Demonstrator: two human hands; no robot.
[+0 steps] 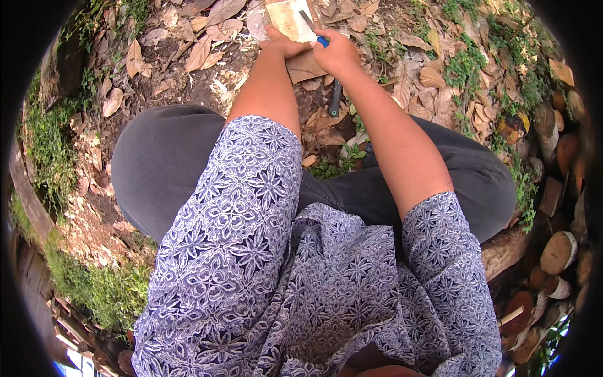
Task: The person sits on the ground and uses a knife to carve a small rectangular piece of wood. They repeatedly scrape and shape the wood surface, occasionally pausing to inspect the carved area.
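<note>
At the top of the view, a pale piece of wood (290, 17) lies tilted on the ground. My left hand (281, 45) grips its near end, thumb along the left edge; some of its fingers are hidden. Closed round a blue handle, my right hand (337, 55) holds a chisel (306, 19), its narrow dark metal blade pointing away over the wood's right side. Below my right wrist, a black-handled tool (335, 98) rests on the ground, its upper part hidden behind my hand.
Dry brown leaves (199, 53) and pale wood shavings (227, 94) litter the soil. My bent legs in dark trousers (164, 139) spread to both sides. Cut logs (558, 252) are stacked at the right, and green plants (107, 290) grow at the left.
</note>
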